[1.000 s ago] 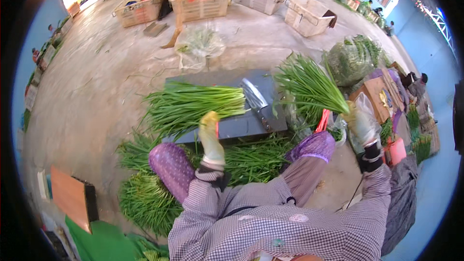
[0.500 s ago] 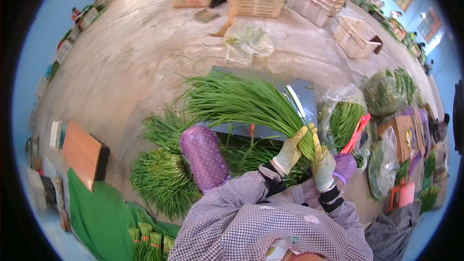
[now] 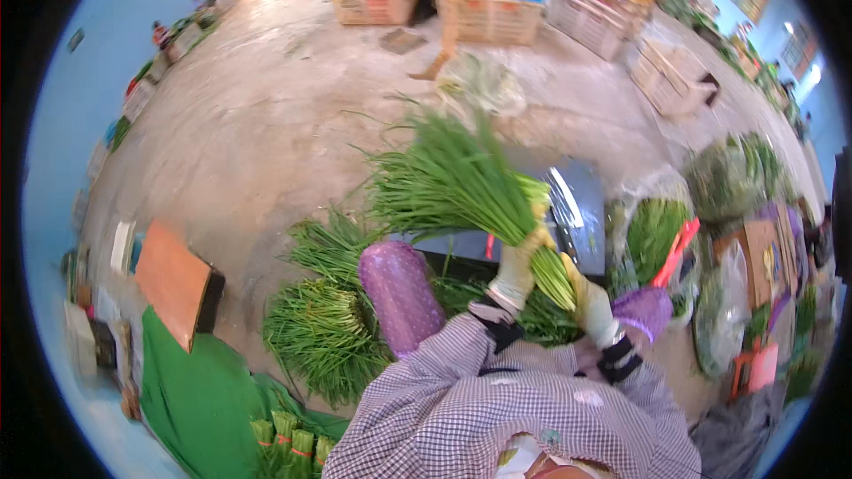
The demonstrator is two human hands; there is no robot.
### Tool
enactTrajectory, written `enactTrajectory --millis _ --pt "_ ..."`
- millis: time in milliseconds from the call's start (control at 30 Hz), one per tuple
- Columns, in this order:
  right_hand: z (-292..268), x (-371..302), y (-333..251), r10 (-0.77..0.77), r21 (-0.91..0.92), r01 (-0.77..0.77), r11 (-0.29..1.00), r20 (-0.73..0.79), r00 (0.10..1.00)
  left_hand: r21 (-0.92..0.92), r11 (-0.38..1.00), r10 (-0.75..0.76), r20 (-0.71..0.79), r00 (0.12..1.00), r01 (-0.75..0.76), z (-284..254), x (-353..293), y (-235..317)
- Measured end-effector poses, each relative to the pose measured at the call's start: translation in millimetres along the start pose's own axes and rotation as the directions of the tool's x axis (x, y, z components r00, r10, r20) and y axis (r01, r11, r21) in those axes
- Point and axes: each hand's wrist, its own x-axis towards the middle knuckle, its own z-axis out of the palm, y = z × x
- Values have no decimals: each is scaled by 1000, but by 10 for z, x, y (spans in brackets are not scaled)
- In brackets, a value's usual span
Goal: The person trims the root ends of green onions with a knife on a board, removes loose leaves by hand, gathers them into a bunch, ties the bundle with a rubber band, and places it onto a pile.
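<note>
A thick bunch of garlic chives (image 3: 448, 182) is held across my front, leaves fanned to the upper left and pale stems toward me. My left hand (image 3: 516, 273), in a yellowish-white glove, is wrapped round the stems. My right hand (image 3: 589, 302), gloved alike, closes on the stem ends from the right; its fingertips are partly hidden. Beneath the bunch is a dark board (image 3: 590, 186) with a knife (image 3: 564, 200) lying on it. More loose chives (image 3: 550, 315) lie below my hands, and a large heap of chives (image 3: 319, 328) is left of my purple-covered knee (image 3: 399, 293).
Tied green bundles (image 3: 293, 443) rest by a green cloth (image 3: 191, 381) at lower left, near an orange-brown panel (image 3: 173, 275). Clear bags of greens (image 3: 657, 239) stand to the right, with a red-handled item (image 3: 679, 253). Plastic crates (image 3: 493, 18) stand farther off on the floor.
The bunch has swung up and its leaves gather more tightly. My left hand has moved a little lower left, and my hands are farther apart. The whole view has shifted slightly.
</note>
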Motion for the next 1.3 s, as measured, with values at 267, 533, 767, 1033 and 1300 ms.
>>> enactTrajectory --millis 267,533,767,1033,1300 --pt "-284 431 197 159 13 -159 987 -21 987 -444 893 171 195 966 -68 -539 155 539" --pt "215 1042 -861 -47 32 46 998 42 998 -222 951 230 42 972 -216 -614 117 342" --pt "363 981 -340 21 21 -26 999 202 979 -89 961 230 -263 937 -261 -887 195 253" --pt "321 993 -489 -112 -186 82 979 -158 981 47 932 317 -588 744 -360 -953 443 458" --pt "454 1164 -503 -107 -8 107 994 -100 989 203 916 399 -519 756 -345 -976 416 434"
